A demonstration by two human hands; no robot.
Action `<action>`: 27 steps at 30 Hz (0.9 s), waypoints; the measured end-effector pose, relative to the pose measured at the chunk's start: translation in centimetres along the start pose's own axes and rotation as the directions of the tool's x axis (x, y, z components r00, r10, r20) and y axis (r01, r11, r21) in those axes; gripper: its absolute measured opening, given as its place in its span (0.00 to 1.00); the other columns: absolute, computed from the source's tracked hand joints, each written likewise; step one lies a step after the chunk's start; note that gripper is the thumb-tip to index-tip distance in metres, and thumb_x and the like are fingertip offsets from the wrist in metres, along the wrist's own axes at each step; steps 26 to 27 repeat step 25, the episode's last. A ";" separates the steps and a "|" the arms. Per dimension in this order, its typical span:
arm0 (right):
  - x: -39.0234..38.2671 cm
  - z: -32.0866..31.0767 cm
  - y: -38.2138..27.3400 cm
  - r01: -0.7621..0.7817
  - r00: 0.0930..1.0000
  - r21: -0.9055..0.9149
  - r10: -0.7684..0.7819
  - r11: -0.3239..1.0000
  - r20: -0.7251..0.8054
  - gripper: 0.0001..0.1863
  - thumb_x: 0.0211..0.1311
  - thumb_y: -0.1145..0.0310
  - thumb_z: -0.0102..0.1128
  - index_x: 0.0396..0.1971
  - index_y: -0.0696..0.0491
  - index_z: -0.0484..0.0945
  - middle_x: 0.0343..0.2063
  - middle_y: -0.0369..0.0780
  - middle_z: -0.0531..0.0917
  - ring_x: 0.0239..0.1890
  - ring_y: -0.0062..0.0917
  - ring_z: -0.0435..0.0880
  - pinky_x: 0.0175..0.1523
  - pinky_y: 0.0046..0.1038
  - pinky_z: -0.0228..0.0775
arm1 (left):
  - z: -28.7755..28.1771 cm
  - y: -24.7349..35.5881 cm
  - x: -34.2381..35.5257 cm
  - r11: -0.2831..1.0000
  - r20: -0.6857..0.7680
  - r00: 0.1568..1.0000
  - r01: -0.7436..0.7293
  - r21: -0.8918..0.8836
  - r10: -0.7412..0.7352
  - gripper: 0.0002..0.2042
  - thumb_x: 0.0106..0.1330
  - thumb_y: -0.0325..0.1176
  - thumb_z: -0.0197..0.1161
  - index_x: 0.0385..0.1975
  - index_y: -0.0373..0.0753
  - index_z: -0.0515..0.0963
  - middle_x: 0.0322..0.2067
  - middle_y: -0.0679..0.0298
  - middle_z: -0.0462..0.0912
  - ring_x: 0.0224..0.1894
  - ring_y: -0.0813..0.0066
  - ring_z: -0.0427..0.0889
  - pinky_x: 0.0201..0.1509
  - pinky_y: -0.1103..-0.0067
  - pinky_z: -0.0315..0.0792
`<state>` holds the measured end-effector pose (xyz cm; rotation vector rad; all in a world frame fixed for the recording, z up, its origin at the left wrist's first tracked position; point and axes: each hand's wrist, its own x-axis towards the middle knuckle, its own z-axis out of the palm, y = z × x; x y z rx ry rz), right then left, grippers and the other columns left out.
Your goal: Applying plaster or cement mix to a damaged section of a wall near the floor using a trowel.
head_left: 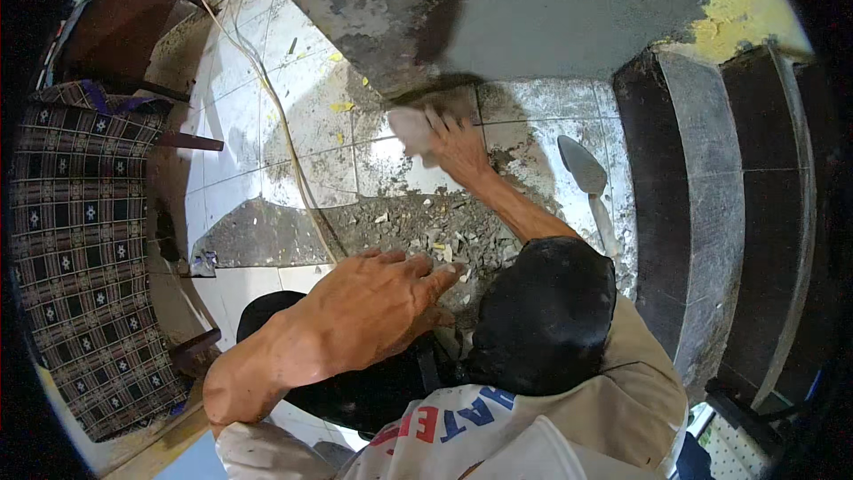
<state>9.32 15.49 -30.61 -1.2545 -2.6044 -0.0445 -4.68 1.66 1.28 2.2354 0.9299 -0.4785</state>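
Observation:
My right hand (455,151) reaches forward over the dusty white floor tiles, close to the foot of the grey plastered wall. It grips a pale, pinkish-white pad (409,127), blurred by motion, whose exact kind I cannot make out. My left hand (378,298) hangs relaxed above my dark-covered left knee, holding nothing that shows, its fingers loosely apart. To the right of my right forearm, a pointed trowel (582,166) lies on the tiles, its handle toward me.
Broken rubble (426,222) fills an untiled strip ahead of my knees. Dark steps with grey edges (702,151) rise on the right. A cable (283,116) crosses the floor at left, near a chair with patterned cloth (84,240). Wet grey plaster (569,18) covers the wall.

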 end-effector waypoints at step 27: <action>-0.2 -22.3 10.7 -0.551 0.835 0.831 0.063 0.074 0.547 0.42 0.69 0.43 0.61 0.75 0.50 0.63 0.71 0.45 0.70 0.73 0.37 0.68 0.79 0.41 0.51 | 0.3 -0.6 1.9 0.995 -0.187 0.979 -0.068 0.066 0.079 0.24 0.58 0.43 0.73 0.55 0.47 0.82 0.38 0.64 0.89 0.43 0.67 0.89 0.60 0.66 0.69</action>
